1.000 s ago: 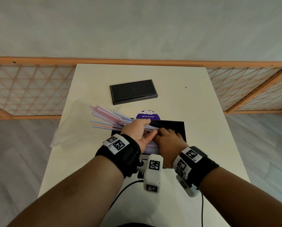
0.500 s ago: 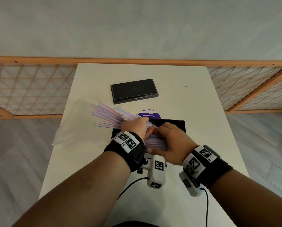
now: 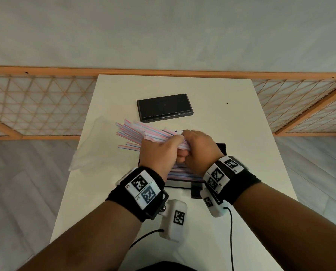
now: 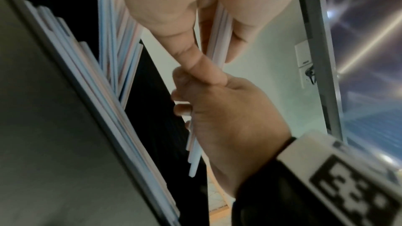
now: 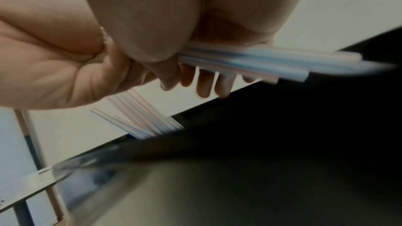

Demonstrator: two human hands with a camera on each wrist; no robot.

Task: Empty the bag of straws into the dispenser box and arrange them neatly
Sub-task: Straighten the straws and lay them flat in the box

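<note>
Lifting now: both hands have come up off the dispenser box [image 3: 220,148] with a bundle of straws [image 3: 143,132] raised between them, where half a second ago they were pressed low into the box. The left hand [image 3: 159,153] has its fingers curled round the middle of the bundle, and the right hand [image 3: 200,151] grips the same bundle from the other side, thumb and fingers closed on it; the right wrist view shows striped straw ends poking out past its fingers. The far ends fan out loosely to the left, over the table [image 3: 221,90], so this handful is not squared up at all. More straws lie flat in the box below the wrists, a few sticking out over its left edge. The clear bag [image 3: 89,153] sits crumpled at the table's left edge, apparently empty, and the black lid [image 3: 164,107] rests farther back. So the emptying looks done; what remains, I'd judge, is tapping this fan straight and laying it in level.
</note>
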